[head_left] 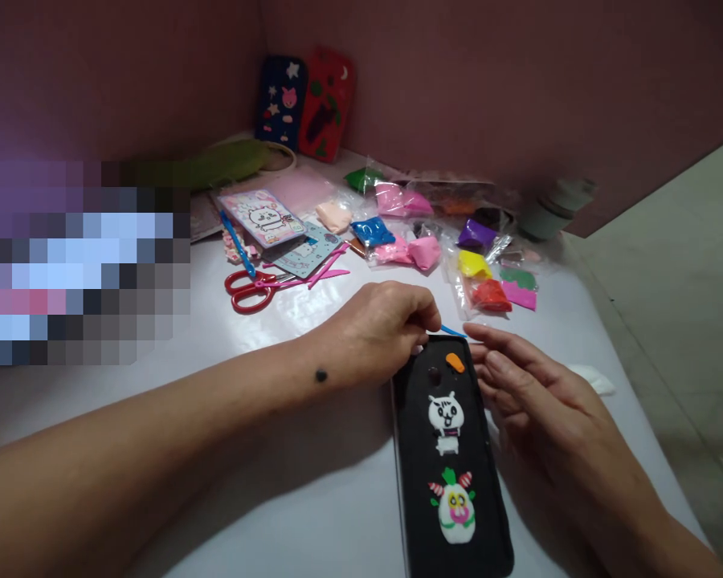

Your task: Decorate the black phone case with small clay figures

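Black case (413,482), seemingly being decorated, lies between the left grip (391,325), apparently pinching a blue stick (454,330), and the loosely spread right grip (530,381), the next touch calling for steadiness.

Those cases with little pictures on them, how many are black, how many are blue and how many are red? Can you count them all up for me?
Black case: 1
Dark blue case: 1
Red case: 1
Total: 3
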`<move>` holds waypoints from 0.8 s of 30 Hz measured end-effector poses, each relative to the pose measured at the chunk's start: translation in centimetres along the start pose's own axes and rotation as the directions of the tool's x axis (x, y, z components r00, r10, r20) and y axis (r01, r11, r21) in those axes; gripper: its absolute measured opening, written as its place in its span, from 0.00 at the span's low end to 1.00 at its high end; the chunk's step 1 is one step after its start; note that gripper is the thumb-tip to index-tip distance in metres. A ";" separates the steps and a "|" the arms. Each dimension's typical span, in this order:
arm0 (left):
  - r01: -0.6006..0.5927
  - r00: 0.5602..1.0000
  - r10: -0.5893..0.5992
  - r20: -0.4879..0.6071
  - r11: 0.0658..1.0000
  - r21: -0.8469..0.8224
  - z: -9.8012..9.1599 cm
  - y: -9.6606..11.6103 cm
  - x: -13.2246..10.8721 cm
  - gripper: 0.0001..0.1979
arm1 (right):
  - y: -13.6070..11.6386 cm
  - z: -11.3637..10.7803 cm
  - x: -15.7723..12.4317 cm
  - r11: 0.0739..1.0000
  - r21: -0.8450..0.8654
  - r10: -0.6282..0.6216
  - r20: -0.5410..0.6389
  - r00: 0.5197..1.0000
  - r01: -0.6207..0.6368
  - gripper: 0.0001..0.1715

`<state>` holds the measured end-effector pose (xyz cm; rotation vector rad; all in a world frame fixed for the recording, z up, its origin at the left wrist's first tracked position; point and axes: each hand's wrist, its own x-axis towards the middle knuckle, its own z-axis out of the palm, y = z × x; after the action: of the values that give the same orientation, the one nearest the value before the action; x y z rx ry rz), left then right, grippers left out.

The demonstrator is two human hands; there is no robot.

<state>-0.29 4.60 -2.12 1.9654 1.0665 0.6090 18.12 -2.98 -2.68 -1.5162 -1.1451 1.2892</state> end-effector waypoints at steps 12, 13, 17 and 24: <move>0.084 0.994 -0.077 0.079 0.993 -0.087 -0.5 0.4 -0.2 0.07 | 0.0 1.0 0.6 0.745 0.568 0.166 0.351 0.921 -0.351 0.03; 0.085 0.996 -0.082 0.042 0.994 -0.067 -0.6 0.4 -0.1 0.07 | 0.1 1.0 0.5 0.741 0.569 0.168 0.357 0.919 -0.357 0.03; 0.040 0.973 -0.006 -0.232 0.989 0.142 -1.0 0.0 0.3 0.07 | 0.2 1.3 0.2 0.748 0.531 0.182 0.412 0.893 -0.397 0.07; 0.127 0.872 -0.036 -0.488 0.980 0.155 -5.5 1.9 -0.5 0.07 | 0.2 1.5 -0.1 0.760 0.508 0.177 0.439 0.881 -0.405 0.04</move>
<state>-3.55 5.87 2.56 1.9561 1.5507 1.0236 16.70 -3.06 -3.05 -1.0237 -0.6108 1.9950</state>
